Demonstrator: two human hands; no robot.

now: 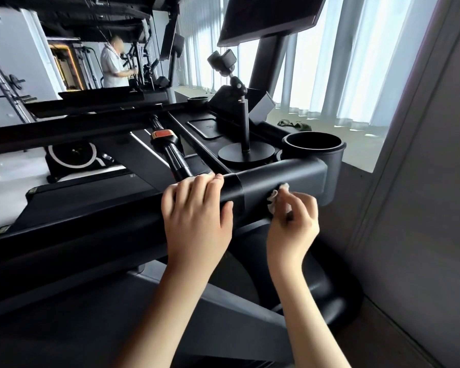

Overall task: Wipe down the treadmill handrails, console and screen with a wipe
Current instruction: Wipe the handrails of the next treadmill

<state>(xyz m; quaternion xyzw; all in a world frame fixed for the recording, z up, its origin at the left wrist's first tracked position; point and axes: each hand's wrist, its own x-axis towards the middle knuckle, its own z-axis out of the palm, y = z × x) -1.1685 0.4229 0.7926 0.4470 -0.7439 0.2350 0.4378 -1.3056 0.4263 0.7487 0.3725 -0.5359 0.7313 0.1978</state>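
Note:
The treadmill's thick black handrail [260, 184] runs across the middle of the view. My left hand [197, 208] grips it from above, fingers curled over the top, with a bit of white wipe [206, 175] showing under the fingertips. My right hand [294, 216] pinches a crumpled white wipe [276, 197] and presses it on the rail's front face, just right of the left hand. The console tray [205, 128] lies behind the rail. The dark screen [268, 17] hangs above at the top.
A phone holder on a round base [245, 152] stands on the console. A black cup holder [314, 144] sits at the rail's right end. A grey wall [422, 181] is close on the right. Another person stands at machines far left [112, 65].

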